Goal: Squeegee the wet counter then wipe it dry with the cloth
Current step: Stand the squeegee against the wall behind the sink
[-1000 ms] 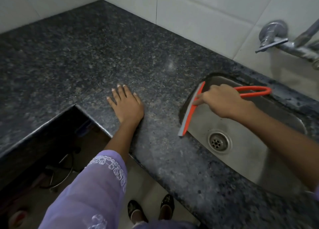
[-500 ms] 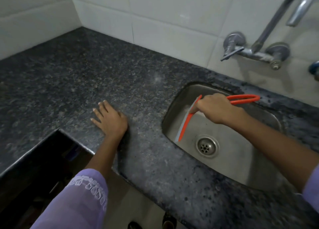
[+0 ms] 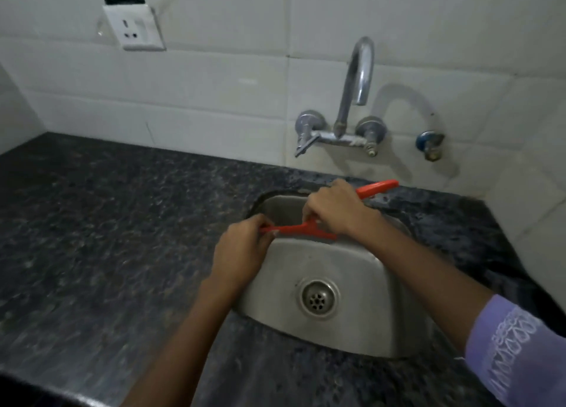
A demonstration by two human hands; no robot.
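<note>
A red squeegee [image 3: 301, 229] hangs over the steel sink [image 3: 346, 271], its blade lying across the basin and its looped handle [image 3: 378, 188] pointing to the back right. My right hand [image 3: 332, 209] grips it where handle meets blade. My left hand [image 3: 240, 248] pinches the blade's left end at the sink's left rim. The dark speckled granite counter [image 3: 116, 229] spreads to the left of the sink. No cloth is in view.
A chrome wall tap [image 3: 352, 100] arches over the sink's back, with a small blue valve [image 3: 428, 144] to its right. A white wall socket [image 3: 134, 26] sits on the tiles at upper left. The counter's front edge [image 3: 61, 397] runs along the lower left.
My left hand left the counter and took hold of the blade's end. The squeegee turned to lie across the sink. My view lifted toward the wall and tap.
</note>
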